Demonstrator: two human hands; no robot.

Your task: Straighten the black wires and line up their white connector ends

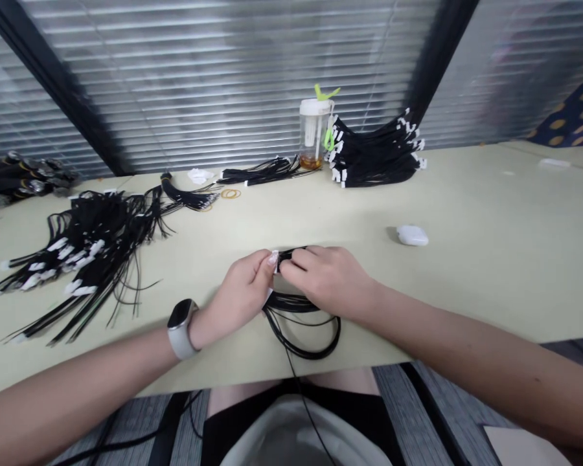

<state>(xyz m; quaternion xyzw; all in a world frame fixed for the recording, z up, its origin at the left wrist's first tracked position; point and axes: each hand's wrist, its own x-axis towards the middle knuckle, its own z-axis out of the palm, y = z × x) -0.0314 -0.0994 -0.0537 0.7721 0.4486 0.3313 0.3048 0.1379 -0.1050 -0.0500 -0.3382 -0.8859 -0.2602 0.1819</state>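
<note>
Both hands meet at a short black cable harness (286, 259) near the front of the table. My left hand (245, 285), with a grey watch on its wrist, pinches the white connector (274, 257) at the harness's left end. My right hand (328, 278) has its fingers closed round the black wires just to the right of it. Under the hands lies a loop of black cable (315, 354), from which a thin strand runs over the table edge toward my lap. The fingers partly cover the harness's middle and right end.
Loose black cables with white connectors (92, 226) spread over the left side. A bundled stack of harnesses (379, 152) stands at the back beside a clear drink bottle (311, 139). Rubber bands (230, 193) lie left of centre, a white earbud case (412, 235) on the right.
</note>
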